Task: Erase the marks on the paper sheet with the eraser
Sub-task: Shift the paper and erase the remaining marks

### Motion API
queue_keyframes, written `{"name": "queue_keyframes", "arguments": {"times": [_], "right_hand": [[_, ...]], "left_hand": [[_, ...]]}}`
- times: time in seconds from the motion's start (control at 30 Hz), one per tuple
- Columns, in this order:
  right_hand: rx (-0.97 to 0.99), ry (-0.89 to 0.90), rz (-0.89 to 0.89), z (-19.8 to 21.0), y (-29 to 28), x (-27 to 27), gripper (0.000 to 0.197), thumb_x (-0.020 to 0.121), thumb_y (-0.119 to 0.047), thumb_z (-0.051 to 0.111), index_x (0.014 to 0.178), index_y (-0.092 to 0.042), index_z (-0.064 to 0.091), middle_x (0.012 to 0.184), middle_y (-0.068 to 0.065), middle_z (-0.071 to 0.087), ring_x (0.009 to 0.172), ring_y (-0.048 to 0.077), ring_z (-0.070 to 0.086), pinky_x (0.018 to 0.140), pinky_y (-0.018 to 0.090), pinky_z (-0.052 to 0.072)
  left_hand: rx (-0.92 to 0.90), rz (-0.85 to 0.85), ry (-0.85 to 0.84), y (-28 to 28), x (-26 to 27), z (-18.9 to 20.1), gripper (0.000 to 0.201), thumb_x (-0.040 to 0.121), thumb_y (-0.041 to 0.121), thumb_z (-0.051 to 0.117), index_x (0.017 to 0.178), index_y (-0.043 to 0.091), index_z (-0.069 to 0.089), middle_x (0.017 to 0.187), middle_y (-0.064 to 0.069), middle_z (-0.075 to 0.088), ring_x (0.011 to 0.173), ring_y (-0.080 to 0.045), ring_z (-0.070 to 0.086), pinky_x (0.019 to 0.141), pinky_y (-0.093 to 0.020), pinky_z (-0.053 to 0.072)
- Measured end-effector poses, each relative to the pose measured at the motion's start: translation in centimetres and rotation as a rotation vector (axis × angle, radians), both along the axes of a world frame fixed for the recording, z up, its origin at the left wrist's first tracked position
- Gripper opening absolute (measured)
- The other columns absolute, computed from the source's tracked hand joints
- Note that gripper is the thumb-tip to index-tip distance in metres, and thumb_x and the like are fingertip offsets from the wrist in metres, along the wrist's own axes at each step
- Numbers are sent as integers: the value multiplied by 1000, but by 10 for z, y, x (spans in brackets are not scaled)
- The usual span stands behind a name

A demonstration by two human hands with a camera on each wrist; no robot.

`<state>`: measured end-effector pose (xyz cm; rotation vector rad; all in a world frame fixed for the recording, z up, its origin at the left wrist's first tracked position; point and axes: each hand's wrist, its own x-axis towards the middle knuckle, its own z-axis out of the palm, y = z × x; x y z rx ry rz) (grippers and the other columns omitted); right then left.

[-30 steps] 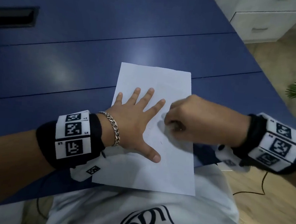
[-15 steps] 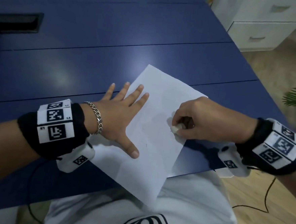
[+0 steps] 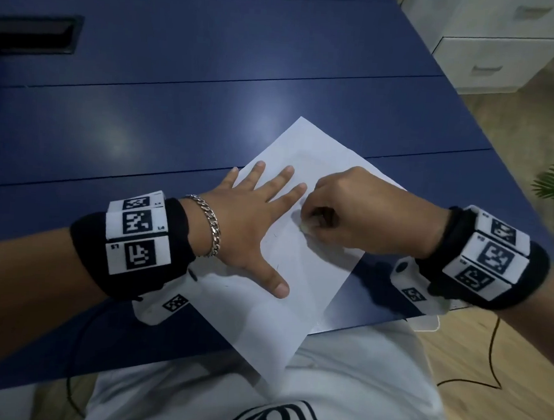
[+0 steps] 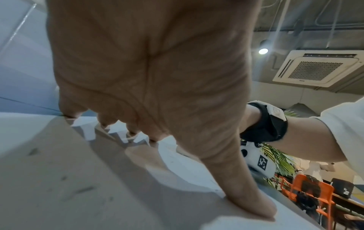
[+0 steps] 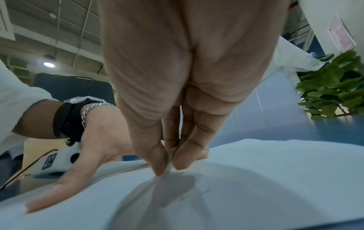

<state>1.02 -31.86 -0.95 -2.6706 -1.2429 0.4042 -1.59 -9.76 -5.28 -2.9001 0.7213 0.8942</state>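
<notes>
- The left hand (image 3: 251, 227) lies flat on the left part of the paper sheet (image 3: 300, 277), its fingers (image 3: 279, 185) straight and spread, the thumb pointing toward the near corner of the sheet; it grasps nothing.
- A silver chain bracelet (image 3: 210, 228) sits on the left wrist, just left of the sheet's edge.
- The paper sheet lies turned at an angle on the blue counter (image 3: 210, 106), and its near corner hangs over the counter edge.
- The small white eraser (image 3: 305, 226) touches the middle of the sheet, just right of the left hand's index finger.
- The right hand (image 3: 364, 212) has its fingers (image 5: 155, 157) clenched around the eraser, pinching it.
</notes>
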Motion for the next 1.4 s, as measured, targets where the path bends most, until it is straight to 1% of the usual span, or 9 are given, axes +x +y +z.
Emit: {"name": "queue_keyframes", "arguments": {"times": [0.2,0.37,0.5,0.57,0.73,0.9,1.07,1.23,1.4], "right_hand": [[-87,197,148,3,4,-26,16,83,-34,64,74,-20,65,72,0,63,66,19,57,64,38,52],[-37,9,52,6,4,11,15,84,-29,61,78,-20,71,74,-1,66,66,19,59,68,38,53],[-69,160,167,4,7,-28,16,81,-31,59,71,-20,63,72,-1,60,64,21,56,63,40,51],[-113,179,205,6,9,-26,18,81,-31,59,67,-19,60,70,0,57,64,23,55,62,42,51],[-43,27,66,5,9,10,16,80,-32,57,72,-22,66,71,-2,63,64,20,57,66,42,54],[-91,166,165,5,11,-23,22,83,-35,56,69,-18,62,69,1,60,62,23,55,62,40,51],[-53,3,23,7,1,13,17,85,-32,60,75,-21,68,71,0,66,65,20,58,68,42,55],[-121,220,160,6,2,-35,16,81,-31,65,71,-19,62,71,2,61,65,22,56,64,42,52],[-53,51,10,7,-10,0,13,83,-31,60,82,-24,71,76,-3,68,68,17,60,69,41,56]], "left_hand": [[-1,14,1,-1,-1,0,161,45,109,57,157,40,-37,165,8,-45,156,-36,-33,127,-66,-8],[1,4,-7,-1,1,0,164,38,112,51,157,41,-36,166,8,-43,157,-37,-31,127,-66,-5],[3,18,-8,-2,0,1,164,41,110,57,157,40,-35,166,9,-42,158,-35,-30,128,-65,-5],[6,20,-8,-2,0,3,164,41,110,57,157,40,-35,166,10,-42,158,-35,-29,128,-64,-4],[21,23,-5,-3,2,3,168,37,112,53,158,37,-36,165,12,-43,158,-33,-29,129,-63,-2],[47,29,-5,-4,1,5,168,39,112,53,155,34,-40,164,13,-45,158,-31,-30,129,-64,-2],[87,17,-25,-6,1,7,168,36,115,46,155,34,-41,165,12,-43,160,-33,-26,127,-67,-6],[89,23,-36,-6,0,9,168,37,115,47,157,33,-38,166,12,-42,160,-32,-25,125,-69,-8],[99,28,-33,-8,-2,11,168,36,116,45,157,34,-38,167,12,-41,160,-32,-24,125,-69,-8]]}}
